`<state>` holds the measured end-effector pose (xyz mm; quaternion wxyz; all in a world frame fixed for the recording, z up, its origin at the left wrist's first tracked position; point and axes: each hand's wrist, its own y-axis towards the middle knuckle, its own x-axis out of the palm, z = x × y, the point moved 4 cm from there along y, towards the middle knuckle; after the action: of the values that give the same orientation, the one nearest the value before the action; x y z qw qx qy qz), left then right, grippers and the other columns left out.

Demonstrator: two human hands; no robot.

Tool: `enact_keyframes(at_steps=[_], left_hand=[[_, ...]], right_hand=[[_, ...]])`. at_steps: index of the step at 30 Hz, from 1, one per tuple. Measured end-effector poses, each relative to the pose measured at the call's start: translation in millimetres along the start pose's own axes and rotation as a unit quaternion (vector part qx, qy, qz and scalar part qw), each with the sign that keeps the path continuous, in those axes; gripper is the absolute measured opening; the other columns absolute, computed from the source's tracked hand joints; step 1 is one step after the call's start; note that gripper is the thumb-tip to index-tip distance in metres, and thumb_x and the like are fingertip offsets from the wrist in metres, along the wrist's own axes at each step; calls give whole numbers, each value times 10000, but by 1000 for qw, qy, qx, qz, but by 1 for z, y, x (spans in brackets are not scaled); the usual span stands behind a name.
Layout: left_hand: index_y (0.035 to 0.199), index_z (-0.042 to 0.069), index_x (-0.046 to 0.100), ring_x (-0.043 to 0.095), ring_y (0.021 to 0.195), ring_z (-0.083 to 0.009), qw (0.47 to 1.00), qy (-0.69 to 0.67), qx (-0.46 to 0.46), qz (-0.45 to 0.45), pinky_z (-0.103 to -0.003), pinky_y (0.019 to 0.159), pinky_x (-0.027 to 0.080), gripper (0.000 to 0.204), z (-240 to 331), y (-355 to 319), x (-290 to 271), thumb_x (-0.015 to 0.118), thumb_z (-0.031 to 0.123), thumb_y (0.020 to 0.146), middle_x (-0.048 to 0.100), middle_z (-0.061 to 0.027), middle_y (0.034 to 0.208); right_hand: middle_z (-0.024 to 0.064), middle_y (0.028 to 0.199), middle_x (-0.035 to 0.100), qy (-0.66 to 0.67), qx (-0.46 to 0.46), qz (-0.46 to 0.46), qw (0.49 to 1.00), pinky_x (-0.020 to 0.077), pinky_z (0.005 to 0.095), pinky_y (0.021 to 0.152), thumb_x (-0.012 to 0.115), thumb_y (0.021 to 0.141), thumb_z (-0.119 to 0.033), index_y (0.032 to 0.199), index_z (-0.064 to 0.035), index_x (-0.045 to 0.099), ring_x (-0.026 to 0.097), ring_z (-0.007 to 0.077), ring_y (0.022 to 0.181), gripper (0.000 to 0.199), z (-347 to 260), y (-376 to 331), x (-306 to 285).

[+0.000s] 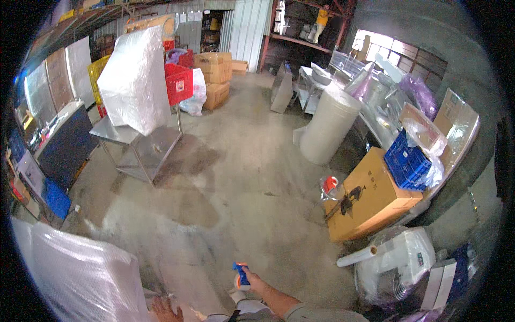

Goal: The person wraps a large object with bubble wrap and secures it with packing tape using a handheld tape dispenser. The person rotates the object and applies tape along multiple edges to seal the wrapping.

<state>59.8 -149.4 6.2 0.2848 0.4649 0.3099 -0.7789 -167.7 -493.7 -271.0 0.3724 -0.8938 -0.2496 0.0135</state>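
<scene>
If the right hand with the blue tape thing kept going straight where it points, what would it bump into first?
Probably nothing soon. The right hand holds a blue tape dispenser pointing up and away over bare concrete floor. The way looks free for a long stretch; depth is hard to judge, but the cardboard boxes stand far off.

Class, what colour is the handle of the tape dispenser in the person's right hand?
Blue, on the tape dispenser in the right hand; head view.

Two blue crates (stacked), one tape dispenser, two wrapped bundles.

From my feed, daylight enters through the bright window opening upper right; the grey concrete floor shows soft glare, edges bend and blacken, slight blur throughout.
</scene>
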Motion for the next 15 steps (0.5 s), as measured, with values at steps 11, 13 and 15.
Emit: enact_keyframes(at_steps=[11, 13, 15], left_hand=[[1437, -9, 547, 526, 1303, -485, 713, 508, -264, 406, -619, 997, 488, 766, -21, 56, -262, 532, 612, 990, 527, -305, 1442], [1439, -7, 551, 512, 1309, -501, 719, 494, -248, 421, -631, 1052, 430, 766, -29, 61, -256, 496, 616, 997, 534, -303, 1440], [1468, -1, 500, 450, 1353, -505, 761, 435, -278, 394, -638, 1108, 355, 780, -42, 66, -249, 500, 617, 991, 484, -304, 1475]], right_hand=[[61, 918, 740, -112, 121, -55, 985, 583, 369, 735, 700, 881, -653, 1006, -89, 726, 704, 193, 743, 578, -135, 152, 170], [81, 948, 737, -146, 137, -123, 972, 568, 369, 722, 688, 860, -696, 1046, -70, 725, 699, 205, 751, 653, -111, 180, 203], [92, 967, 735, -296, 137, -123, 937, 558, 371, 720, 682, 847, -719, 1070, -59, 723, 696, 212, 764, 698, -97, 196, 221]])
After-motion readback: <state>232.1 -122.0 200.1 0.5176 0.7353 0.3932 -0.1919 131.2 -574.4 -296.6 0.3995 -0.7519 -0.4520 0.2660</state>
